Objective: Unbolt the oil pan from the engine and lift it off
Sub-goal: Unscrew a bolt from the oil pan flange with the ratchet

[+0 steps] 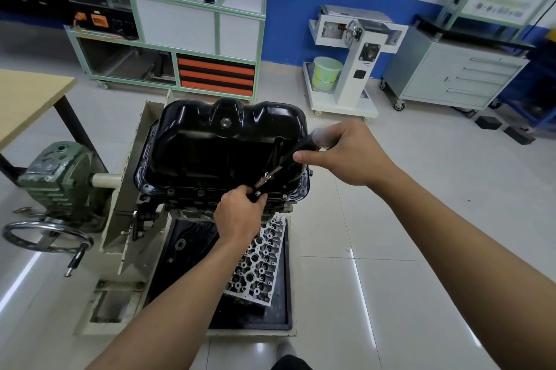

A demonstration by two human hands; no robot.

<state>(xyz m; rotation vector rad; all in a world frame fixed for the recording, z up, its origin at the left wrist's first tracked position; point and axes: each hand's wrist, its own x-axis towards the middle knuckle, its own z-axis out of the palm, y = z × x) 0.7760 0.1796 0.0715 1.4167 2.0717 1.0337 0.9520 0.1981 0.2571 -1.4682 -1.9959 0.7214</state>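
The black oil pan [210,144] sits on top of the upturned engine [186,207], which is mounted on a stand. My right hand [346,153] grips the dark handle of a socket driver [288,159] that slants down to the pan's near flange. My left hand [240,216] pinches the driver's socket end at a bolt [257,192] on that flange. More bolts [284,196] show along the near rim.
A cylinder head [258,267] lies in the black drip tray [279,309] under the engine. The stand's gearbox [60,177] and handwheel [45,234] are at left. A wooden table [27,99], a green cabinet [186,38] and a grey tool cart [451,71] stand further off.
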